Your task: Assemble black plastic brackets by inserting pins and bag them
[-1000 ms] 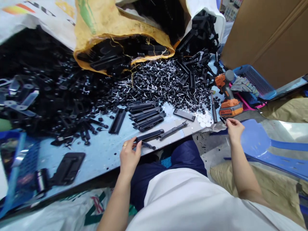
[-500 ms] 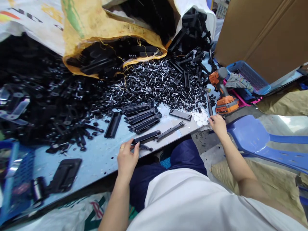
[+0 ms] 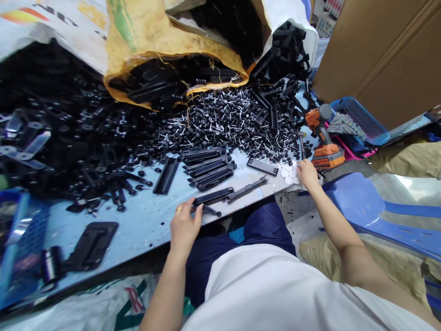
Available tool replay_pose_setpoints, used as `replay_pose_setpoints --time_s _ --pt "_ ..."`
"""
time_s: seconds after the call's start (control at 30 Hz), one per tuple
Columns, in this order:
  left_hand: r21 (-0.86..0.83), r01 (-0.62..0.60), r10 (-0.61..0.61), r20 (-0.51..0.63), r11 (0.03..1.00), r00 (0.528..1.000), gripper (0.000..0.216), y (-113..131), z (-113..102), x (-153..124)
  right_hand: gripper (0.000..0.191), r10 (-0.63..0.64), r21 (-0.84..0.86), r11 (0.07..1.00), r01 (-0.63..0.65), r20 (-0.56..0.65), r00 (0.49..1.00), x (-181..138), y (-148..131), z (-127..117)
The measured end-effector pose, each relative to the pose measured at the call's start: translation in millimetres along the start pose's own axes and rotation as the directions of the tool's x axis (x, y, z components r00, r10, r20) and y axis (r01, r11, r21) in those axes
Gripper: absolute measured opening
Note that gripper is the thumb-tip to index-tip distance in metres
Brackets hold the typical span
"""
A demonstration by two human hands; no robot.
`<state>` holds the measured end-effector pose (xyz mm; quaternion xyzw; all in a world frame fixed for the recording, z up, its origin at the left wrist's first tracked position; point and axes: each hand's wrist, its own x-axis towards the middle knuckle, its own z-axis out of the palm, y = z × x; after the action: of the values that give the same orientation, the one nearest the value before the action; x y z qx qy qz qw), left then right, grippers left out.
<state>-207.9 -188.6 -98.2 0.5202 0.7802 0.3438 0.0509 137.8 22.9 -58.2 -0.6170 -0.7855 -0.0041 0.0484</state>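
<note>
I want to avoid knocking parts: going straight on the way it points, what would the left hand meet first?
For the left hand, probably the long black bar right before it; whether they touch is unclear.

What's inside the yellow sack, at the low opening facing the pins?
Long black parts show in that mouth of the yellow sack, a few with toothed ends. Anything deeper is lost in shadow or covered by the fabric.

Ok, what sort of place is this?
Probably an assembly workshop: a heap of small black-headed metal pins covers part of a blue worktable, long black pieces lie side by side in front of it, and an orange power tool sits near the right end.
</note>
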Motion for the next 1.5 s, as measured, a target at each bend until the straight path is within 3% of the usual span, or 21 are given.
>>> replay_pose_setpoints --time_s 0.27,0.47,0.63,0.83,0.93,1.27,1.5 --pt "0.015 0.0 0.0 0.003 1.0 1.0 0.03 1 1 0 0.031 -0.056 0.137 0.989 0.056 -0.008 0.998 16 -15 14" --pt "0.005 0.001 -0.001 0.006 1.0 1.0 0.03 2 0 1 0.027 -0.009 0.212 0.977 0.03 -0.099 0.995 7 16 -4" --pt "0.015 -0.006 0.006 0.009 1.0 1.0 0.03 1 2 2 0.018 -0.043 0.043 0.998 0.037 0.133 0.99 -9 26 -20" --pt "0.033 -0.011 0.01 0.02 0.999 1.0 0.032 2 1 2 0.03 0.029 -0.334 0.939 0.078 0.306 0.952 -13 -8 -24" --pt "0.05 -0.008 0.007 0.027 0.999 1.0 0.033 2 0 1 0.033 0.019 -0.401 0.904 0.149 0.385 0.923 -11 -21 -28" --pt "0.07 -0.01 0.006 0.054 0.998 0.999 0.035 2 1 1 0.036 0.011 -0.428 0.887 0.172 0.392 0.92 -15 -32 -26" --pt "0.103 -0.013 0.005 0.077 0.995 0.997 0.037 4 0 1 0.034 -0.008 -0.435 0.88 0.19 0.387 0.922 -11 -22 -21"
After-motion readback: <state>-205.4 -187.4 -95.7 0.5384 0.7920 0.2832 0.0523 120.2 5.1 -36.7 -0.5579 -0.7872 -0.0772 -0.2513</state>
